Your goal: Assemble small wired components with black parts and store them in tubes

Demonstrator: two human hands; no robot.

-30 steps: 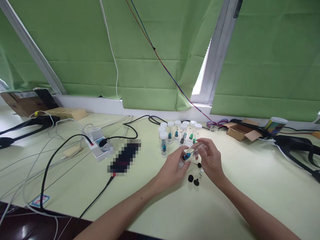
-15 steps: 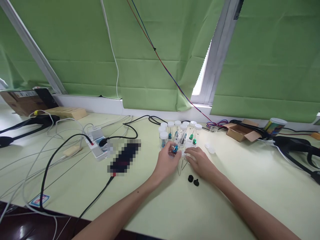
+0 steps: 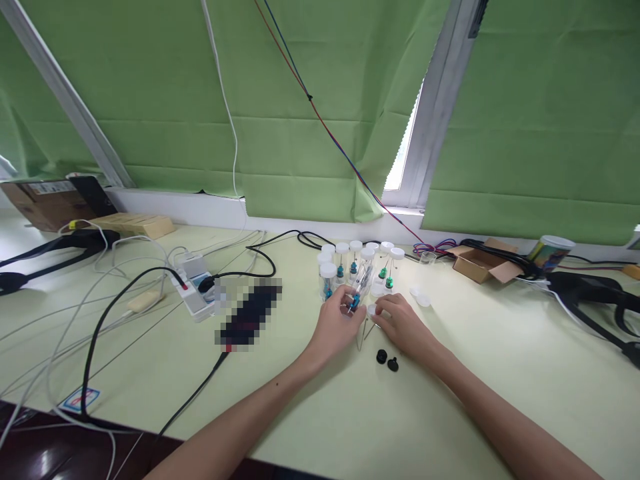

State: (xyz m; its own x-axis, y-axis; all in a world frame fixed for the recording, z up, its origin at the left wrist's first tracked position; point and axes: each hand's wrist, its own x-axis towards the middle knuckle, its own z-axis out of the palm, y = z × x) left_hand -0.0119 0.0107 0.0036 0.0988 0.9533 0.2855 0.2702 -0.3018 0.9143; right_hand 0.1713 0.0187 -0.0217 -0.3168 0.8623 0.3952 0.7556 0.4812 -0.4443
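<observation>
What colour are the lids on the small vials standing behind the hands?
White, on every standing vial; seen clearly in the head view.

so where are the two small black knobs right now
In the head view, the two small black round knobs lie side by side on the pale green table, just right of centre, below the right hand.

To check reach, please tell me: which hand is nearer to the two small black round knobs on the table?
Right. The right hand lies just above the two small black round knobs; the left hand is farther left.

Green blinds cover the window behind a pale table.
</observation>
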